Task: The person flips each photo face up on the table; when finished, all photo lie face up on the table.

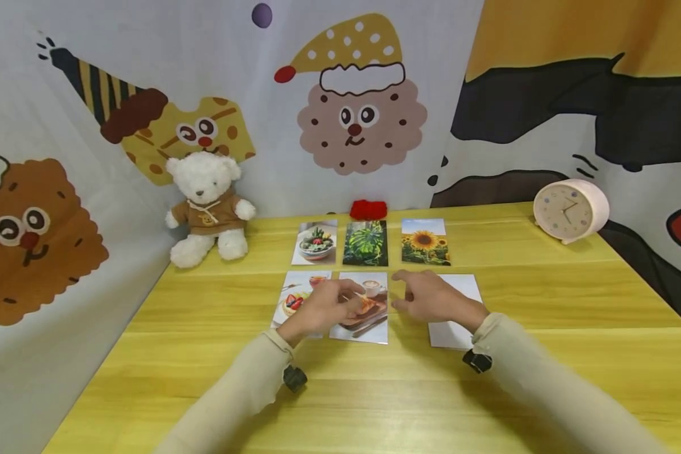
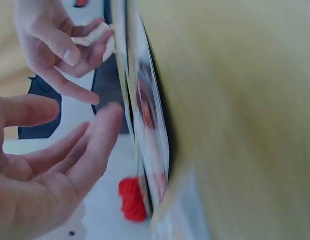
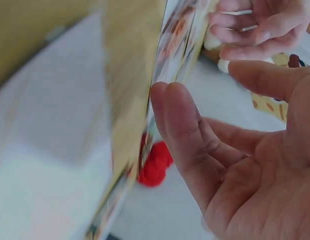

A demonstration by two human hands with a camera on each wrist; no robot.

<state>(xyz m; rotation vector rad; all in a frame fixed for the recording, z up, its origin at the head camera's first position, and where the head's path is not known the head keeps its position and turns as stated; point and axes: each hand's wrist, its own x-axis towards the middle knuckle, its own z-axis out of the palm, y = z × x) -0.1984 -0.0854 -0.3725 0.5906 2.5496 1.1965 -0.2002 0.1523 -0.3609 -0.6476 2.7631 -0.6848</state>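
Observation:
My left hand (image 1: 326, 307) is over the croissant photo card (image 1: 369, 325), its fingers loosely bent and holding nothing. To its left, partly covered by the hand and wrist, lies a fruit tart card (image 1: 289, 293). My right hand (image 1: 431, 296) is beside the croissant card's right edge, overlapping a blank white card (image 1: 454, 334); its fingers are bent with nothing between them. In the left wrist view, thumb and fingers of the left hand (image 2: 59, 165) stand apart. The right wrist view shows the right hand (image 3: 245, 160) likewise, near the croissant card's edge.
Behind lie a salad bowl card (image 1: 316, 243), a green leaf card (image 1: 366, 243) and a sunflower card (image 1: 425, 243). A red fuzzy item (image 1: 369, 209) is by the wall. A white teddy bear (image 1: 207, 208) sits left; a pink clock (image 1: 570, 210) stands right.

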